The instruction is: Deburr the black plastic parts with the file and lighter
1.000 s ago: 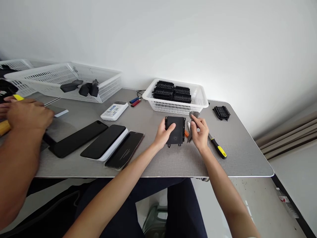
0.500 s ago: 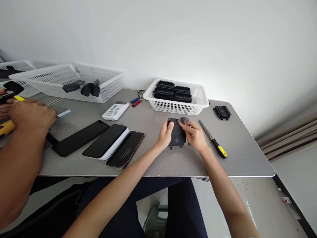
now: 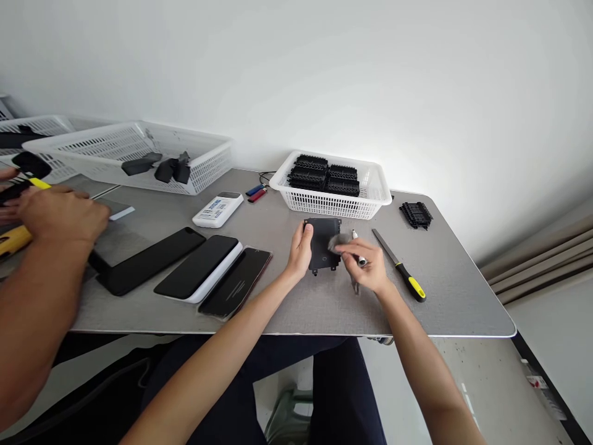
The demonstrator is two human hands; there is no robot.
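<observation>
My left hand (image 3: 299,252) grips the left edge of a flat black plastic part (image 3: 323,241), thumb on its face. The part has small tabs along its edges and a small round mark low on its face. A crumpled grey cloth (image 3: 340,242) is pinched in the fingers of my right hand (image 3: 365,262), over the part's right side; some of the cloth hangs below the hand. A white marker pen (image 3: 355,235) shows partly behind my right fingers. Right of that hand lies a file (image 3: 410,279) with a black and yellow handle.
A white basket (image 3: 333,207) with several black parts stands behind my hands. Another black part (image 3: 416,214) lies at the back right. Phones (image 3: 236,281), a white power bank (image 3: 217,210) and lighters (image 3: 257,195) lie leftward. A co-worker's hand (image 3: 65,213) works at far left.
My right hand has drawn the cloth down the part, and the marker pen now shows behind it. My left hand has shifted slightly left with the part.
</observation>
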